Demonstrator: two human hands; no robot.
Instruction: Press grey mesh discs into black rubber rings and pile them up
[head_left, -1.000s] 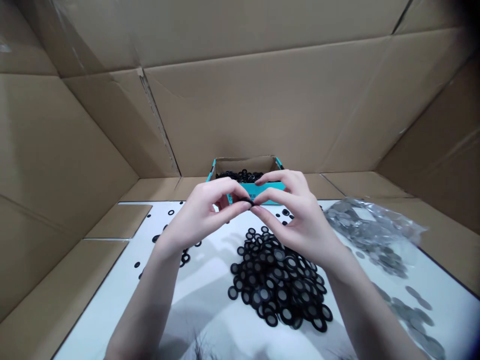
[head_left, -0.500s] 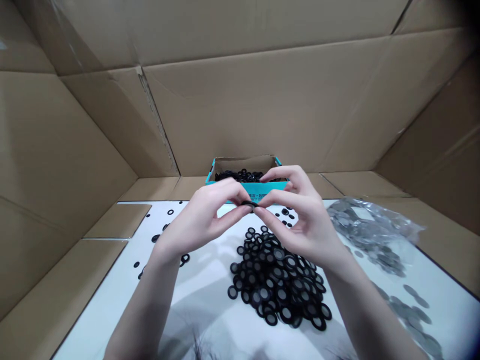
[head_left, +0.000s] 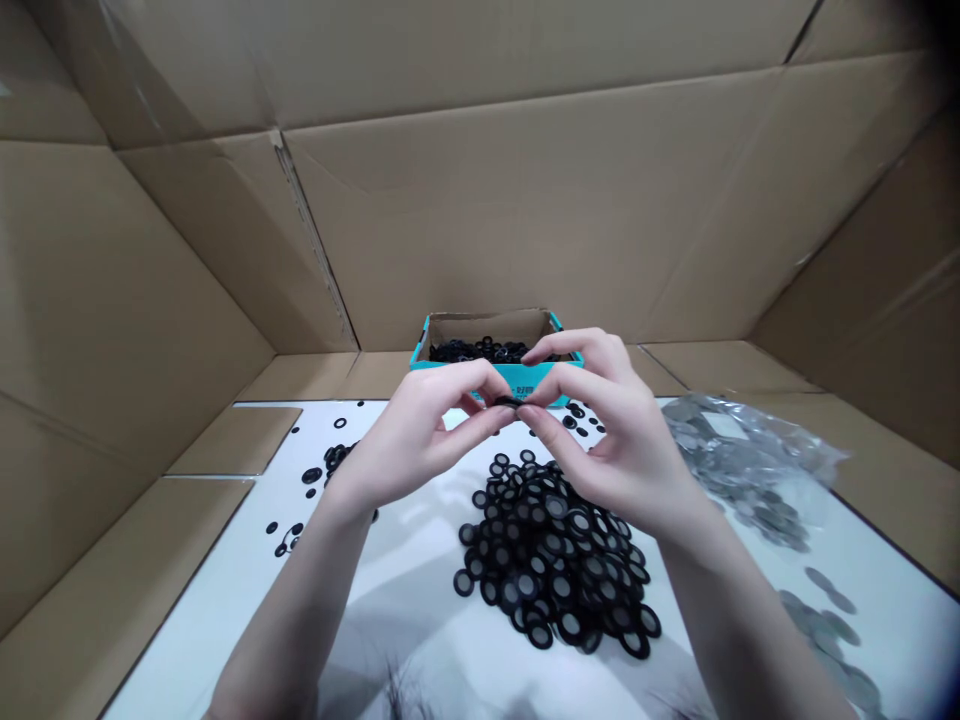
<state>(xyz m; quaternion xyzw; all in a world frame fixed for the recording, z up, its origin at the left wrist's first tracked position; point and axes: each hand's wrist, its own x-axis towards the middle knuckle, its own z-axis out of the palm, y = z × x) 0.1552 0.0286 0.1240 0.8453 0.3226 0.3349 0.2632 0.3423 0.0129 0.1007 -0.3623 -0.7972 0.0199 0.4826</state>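
Left hand (head_left: 409, 440) and right hand (head_left: 619, 430) both pinching one black gasket (head_left: 508, 402) at the fingertips, edge-on, held up over the gasket pile (head_left: 551, 560), just in front of the teal box (head_left: 517, 378). Neither hand released.

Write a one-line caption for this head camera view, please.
Left hand and right hand pinch a black ring above a heap of black mesh washers.
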